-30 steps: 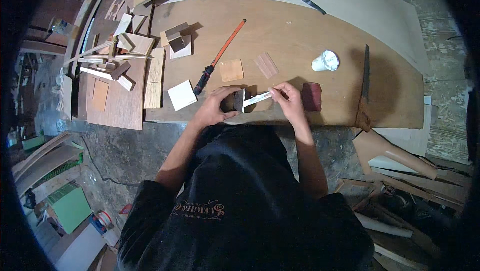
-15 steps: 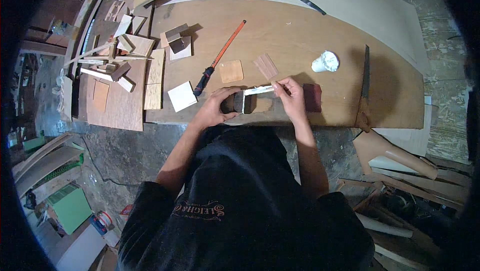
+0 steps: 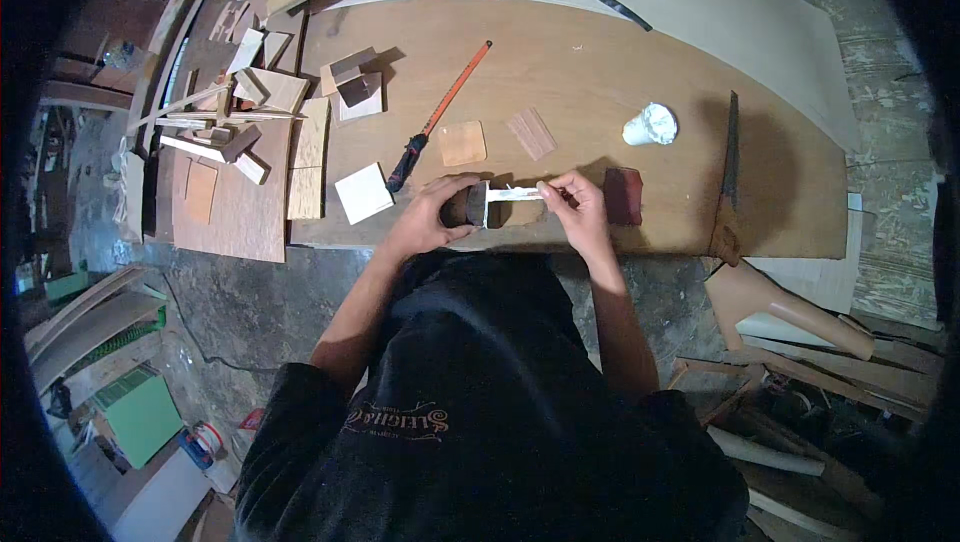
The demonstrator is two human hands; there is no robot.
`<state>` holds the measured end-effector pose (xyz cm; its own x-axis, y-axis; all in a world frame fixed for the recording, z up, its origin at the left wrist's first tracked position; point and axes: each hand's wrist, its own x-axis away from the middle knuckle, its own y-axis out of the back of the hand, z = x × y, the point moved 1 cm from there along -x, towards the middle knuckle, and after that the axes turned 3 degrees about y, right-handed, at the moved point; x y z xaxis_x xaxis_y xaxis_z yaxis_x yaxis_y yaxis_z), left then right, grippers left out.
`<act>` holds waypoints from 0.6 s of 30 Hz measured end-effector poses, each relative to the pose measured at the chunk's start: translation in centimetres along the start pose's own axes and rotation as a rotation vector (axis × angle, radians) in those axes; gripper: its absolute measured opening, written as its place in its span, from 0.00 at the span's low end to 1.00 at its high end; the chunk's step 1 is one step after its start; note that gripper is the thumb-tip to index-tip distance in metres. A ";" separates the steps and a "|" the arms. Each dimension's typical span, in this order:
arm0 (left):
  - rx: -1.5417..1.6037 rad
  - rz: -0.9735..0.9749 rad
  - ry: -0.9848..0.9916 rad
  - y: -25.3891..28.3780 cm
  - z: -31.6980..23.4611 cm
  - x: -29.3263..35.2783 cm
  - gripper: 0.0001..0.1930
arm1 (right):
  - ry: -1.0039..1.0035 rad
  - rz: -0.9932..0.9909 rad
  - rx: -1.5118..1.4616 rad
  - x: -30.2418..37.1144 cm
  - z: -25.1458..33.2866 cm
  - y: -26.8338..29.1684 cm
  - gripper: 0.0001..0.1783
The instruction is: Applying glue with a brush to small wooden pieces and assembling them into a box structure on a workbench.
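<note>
Near the front edge of the workbench, my left hand [image 3: 428, 216] is wrapped round a small dark wooden block-like piece [image 3: 476, 206], standing on the board. White paste coats the piece's right edge. My right hand [image 3: 582, 212] pinches a thin flat stick [image 3: 514, 194] smeared with white paste, its left end touching that edge. A dark red square [image 3: 623, 196] lies just right of my right hand. Farther back are a pinkish-brown wood tile [image 3: 531, 133] and a light orange tile [image 3: 463, 143]. A white cup [image 3: 651, 125] with white smears stands to the right.
An orange blade with a dark wrapped handle [image 3: 409, 160] lies left of centre, near a white square [image 3: 364, 193]. A small brown folded piece [image 3: 354, 74] sits behind. Wood offcuts [image 3: 245, 92] pile up at left. A handsaw [image 3: 731, 162] lies at right.
My right hand has moved slightly left and down with the stick, whose end now sits lower against the pasted edge. My left hand keeps its hold, with the piece turned slightly.
</note>
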<state>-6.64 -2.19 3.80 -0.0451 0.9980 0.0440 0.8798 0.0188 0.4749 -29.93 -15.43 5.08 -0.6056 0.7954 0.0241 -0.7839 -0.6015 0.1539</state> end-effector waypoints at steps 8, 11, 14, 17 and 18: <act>-0.010 -0.006 -0.020 0.1 -0.3 -0.1 0.39 | 0.096 -0.005 0.031 1.5 1.2 -0.6 0.07; -0.023 -0.009 -0.022 0.2 -0.1 0.0 0.39 | 0.056 0.034 0.058 2.1 1.5 -0.5 0.07; -0.030 -0.005 -0.018 0.2 -0.1 0.0 0.39 | 0.074 0.044 0.069 2.7 2.0 -0.5 0.07; -0.032 -0.012 -0.022 0.2 -0.2 0.0 0.39 | 0.071 0.066 0.069 3.1 2.0 -0.6 0.07; -0.038 -0.018 -0.016 0.2 -0.2 0.1 0.38 | 0.071 0.067 0.068 3.1 2.1 -0.6 0.07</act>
<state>-6.56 -2.11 4.09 -0.0523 0.9984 0.0210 0.8605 0.0344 0.5082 -31.06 -12.40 7.11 -0.6661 0.7451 -0.0336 -0.7320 -0.6444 0.2214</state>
